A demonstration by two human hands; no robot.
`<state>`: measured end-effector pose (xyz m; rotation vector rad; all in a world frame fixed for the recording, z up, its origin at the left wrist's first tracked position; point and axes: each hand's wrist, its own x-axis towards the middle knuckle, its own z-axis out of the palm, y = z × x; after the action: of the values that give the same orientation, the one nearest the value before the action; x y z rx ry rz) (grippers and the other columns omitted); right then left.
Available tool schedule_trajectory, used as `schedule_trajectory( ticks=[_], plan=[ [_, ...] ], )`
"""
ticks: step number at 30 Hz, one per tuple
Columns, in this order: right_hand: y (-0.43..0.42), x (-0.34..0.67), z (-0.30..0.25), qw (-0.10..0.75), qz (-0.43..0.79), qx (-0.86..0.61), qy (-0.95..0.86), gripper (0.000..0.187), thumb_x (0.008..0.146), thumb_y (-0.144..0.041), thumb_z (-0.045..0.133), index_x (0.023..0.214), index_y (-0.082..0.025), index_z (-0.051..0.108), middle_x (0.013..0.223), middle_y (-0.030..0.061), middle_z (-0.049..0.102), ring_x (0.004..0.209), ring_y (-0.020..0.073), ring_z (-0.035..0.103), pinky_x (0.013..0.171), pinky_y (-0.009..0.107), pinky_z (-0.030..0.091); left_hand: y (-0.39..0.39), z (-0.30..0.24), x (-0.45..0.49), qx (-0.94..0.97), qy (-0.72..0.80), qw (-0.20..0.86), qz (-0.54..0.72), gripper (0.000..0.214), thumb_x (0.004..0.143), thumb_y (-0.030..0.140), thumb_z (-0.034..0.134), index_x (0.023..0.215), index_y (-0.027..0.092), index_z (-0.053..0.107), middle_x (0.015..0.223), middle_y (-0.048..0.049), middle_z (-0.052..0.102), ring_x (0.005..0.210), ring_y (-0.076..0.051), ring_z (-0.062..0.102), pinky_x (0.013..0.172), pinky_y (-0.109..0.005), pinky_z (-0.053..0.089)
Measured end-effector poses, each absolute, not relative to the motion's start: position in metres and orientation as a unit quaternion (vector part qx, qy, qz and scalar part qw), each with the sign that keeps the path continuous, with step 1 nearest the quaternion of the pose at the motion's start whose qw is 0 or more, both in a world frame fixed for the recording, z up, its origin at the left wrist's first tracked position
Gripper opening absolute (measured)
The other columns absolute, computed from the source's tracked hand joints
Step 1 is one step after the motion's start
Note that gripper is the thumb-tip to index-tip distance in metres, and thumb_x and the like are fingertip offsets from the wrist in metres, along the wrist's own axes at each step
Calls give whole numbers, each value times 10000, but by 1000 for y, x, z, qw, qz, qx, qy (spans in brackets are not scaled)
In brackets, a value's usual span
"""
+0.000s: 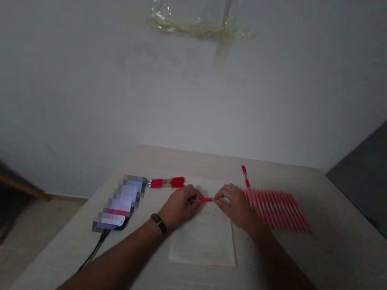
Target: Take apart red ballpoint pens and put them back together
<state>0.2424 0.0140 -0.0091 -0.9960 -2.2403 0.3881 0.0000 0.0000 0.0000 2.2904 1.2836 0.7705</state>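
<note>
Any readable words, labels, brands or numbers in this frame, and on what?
None readable.
The dark phone with cable: screen blurred out.
The row of red plastic pens and the red pen pinched between left hand and right hand: no legible print.
The pale paper sheet: nothing legible.

Pale, matt, wood-look table (325,264), with a matt white paper sheet (204,240) on it. The red pen (207,199) mid-table and the row of red pens (278,210) at right look like smooth, faintly glossy plastic. On the far matt painted wall (62,70), clear tape (197,29) shines glossy.
</note>
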Motion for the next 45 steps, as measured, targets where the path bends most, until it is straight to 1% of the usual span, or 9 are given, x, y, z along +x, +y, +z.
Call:
schedule_trajectory(
  ticks=[2, 6, 11, 15, 18, 23, 27, 31, 45],
  plan=[
    [13, 243, -6, 315, 149, -391, -852, 27, 933, -178, 669, 929, -194, 647, 939, 42, 671, 946, 207, 600, 854, 350, 441, 1, -1, 0, 820, 458, 201, 279, 143, 907, 228, 620, 966, 171, 736, 871, -64, 658, 812, -194, 585, 724, -295, 420],
    [12, 248, -3, 270, 144, -420, -854, 119, 876, -175, 726, 973, -193, 659, 983, 55, 676, 998, 225, 597, 893, 365, 437, 3, -3, -2, 814, 464, 204, 285, 137, 912, 235, 616, 960, 181, 733, 862, -59, 658, 792, -189, 583, 714, -297, 420],
    [14, 257, -6, 231, 131, -437, -859, 114, 819, -148, 762, 881, -197, 679, 918, 42, 680, 971, 225, 599, 897, 366, 415, 4, -6, -1, 809, 471, 203, 287, 120, 903, 237, 628, 934, 178, 728, 852, -60, 663, 771, -185, 583, 702, -300, 420],
    [15, 258, -4, 222, 141, -451, -853, 100, 829, -115, 728, 800, -195, 677, 816, 31, 674, 856, 203, 612, 840, 352, 422, 5, -5, 2, 811, 473, 200, 280, 133, 910, 244, 619, 941, 177, 730, 847, -62, 666, 764, -185, 584, 687, -299, 415],
    [14, 256, -2, 257, 192, -470, -822, 83, 870, -141, 671, 806, -194, 667, 794, 32, 654, 774, 184, 623, 752, 324, 460, 5, -3, 3, 808, 478, 201, 280, 141, 909, 244, 618, 954, 178, 734, 854, -63, 669, 769, -186, 587, 688, -298, 415],
    [13, 254, -9, 348, 317, -471, -746, 63, 913, -272, 612, 909, -216, 640, 835, 26, 659, 705, 169, 651, 580, 271, 493, 4, -2, 3, 809, 476, 201, 282, 130, 903, 235, 623, 931, 178, 736, 838, -59, 665, 762, -184, 583, 680, -293, 408],
    [17, 249, -15, 382, 331, -455, -733, 91, 885, -287, 652, 937, -213, 663, 844, 24, 693, 778, 176, 674, 663, 280, 532, 4, -2, 2, 804, 476, 205, 291, 125, 901, 229, 624, 931, 182, 736, 840, -56, 663, 772, -182, 588, 686, -292, 408],
    [17, 243, -13, 412, 339, -449, -717, 118, 859, -268, 676, 954, -199, 671, 870, 34, 707, 820, 173, 675, 744, 294, 535, 3, -1, 2, 803, 477, 207, 289, 127, 892, 224, 630, 937, 181, 741, 845, -56, 659, 770, -180, 588, 682, -290, 405],
    [13, 237, -11, 412, 347, -430, -725, 109, 877, -250, 682, 970, -196, 699, 880, 32, 707, 824, 165, 652, 753, 287, 518, 4, -1, 3, 811, 461, 217, 287, 149, 919, 252, 613, 935, 172, 738, 826, -57, 676, 756, -178, 584, 676, -286, 407]
  ],
)
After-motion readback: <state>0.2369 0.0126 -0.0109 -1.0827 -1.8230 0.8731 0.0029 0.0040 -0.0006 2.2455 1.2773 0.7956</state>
